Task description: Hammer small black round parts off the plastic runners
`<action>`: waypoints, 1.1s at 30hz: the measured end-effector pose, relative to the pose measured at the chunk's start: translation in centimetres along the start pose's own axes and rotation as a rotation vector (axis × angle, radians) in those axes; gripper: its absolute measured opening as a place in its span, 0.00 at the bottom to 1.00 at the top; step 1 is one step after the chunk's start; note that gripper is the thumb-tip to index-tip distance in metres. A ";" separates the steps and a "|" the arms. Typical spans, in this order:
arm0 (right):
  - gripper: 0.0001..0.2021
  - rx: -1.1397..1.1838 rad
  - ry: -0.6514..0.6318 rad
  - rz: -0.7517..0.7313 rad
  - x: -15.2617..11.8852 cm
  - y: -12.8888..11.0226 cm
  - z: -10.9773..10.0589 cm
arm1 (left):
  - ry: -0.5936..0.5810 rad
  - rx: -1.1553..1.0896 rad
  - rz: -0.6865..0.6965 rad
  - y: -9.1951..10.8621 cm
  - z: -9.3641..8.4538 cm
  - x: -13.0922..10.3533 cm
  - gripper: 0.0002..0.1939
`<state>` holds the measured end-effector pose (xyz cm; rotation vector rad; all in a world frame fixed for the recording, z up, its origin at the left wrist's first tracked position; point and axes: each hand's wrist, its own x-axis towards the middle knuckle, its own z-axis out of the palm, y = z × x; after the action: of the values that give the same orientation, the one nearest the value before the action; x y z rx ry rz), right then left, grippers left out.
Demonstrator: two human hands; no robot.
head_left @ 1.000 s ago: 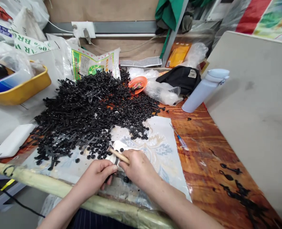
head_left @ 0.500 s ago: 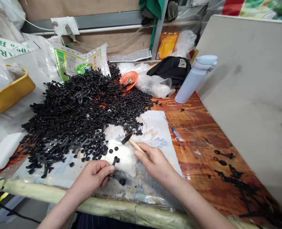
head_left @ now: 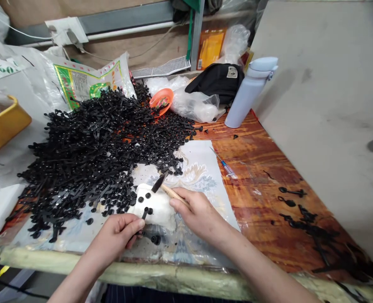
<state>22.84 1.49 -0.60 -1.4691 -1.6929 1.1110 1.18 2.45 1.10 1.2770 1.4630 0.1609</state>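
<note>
Pinching a slim black plastic strip [head_left: 145,214] between left hand [head_left: 120,232] thumb and fingertips, round end over the eight-o'clock part of a soft-looking white pad [head_left: 164,215]. Clamping right hand [head_left: 196,210] fingers around a pale wooden-handled hammer [head_left: 170,192], dark head swung within the past second to the pad's twelve o'clock, leaving the strip's end uncovered, apparently free for adjusting. At eleven o'clock, small black discs [head_left: 147,195]; toward ten, a sprawling black heap of plastic pieces [head_left: 94,143].

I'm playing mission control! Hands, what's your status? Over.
Left fingers pinching black strap, its end over white pad. Right fingers gripping hammer, head clear of strap. Loose black caps nearby on pad.
</note>
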 end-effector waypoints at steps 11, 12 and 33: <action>0.07 -0.010 -0.009 0.005 0.0 0.5 0.1 | -0.007 0.025 0.008 -0.2 -0.4 0.3 0.22; 0.07 -0.010 -0.008 0.001 0.0 0.5 0.1 | -0.010 0.024 0.004 -0.2 -0.4 0.3 0.22; 0.12 -0.041 -0.043 -0.109 -0.9 -1.2 -0.6 | -0.034 0.075 0.037 0.6 -0.1 0.5 0.22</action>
<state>22.92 0.73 0.80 -1.3692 -1.8122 1.0623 1.52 3.12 1.26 1.3618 1.4280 0.1088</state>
